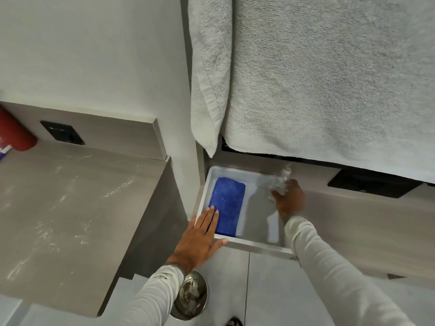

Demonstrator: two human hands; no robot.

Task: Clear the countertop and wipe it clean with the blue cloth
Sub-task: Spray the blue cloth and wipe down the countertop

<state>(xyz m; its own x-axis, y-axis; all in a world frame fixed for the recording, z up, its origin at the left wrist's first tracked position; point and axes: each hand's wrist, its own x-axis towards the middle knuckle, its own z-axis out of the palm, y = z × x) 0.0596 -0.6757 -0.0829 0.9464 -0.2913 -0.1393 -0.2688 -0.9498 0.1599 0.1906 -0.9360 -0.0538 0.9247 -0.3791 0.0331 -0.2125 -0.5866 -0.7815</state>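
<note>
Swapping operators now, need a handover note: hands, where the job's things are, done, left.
Left hand: open, straight fingers reaching over the tray rim onto the near end of the blue cloth.
Right hand: grips a clear bottle at the tray's far right; blurred.
Blue cloth lies folded flat in the white tray.
Countertop at left shows white streaks and smears, with a red cylinder at its back corner.
Done: nothing wiped yet, judging by the streaks.
Left: take the cloth, move the red cylinder, wipe the countertop.

sleeves (329,267) — long, pale grey | cuffs — possibly ribbed | bare hands
</note>
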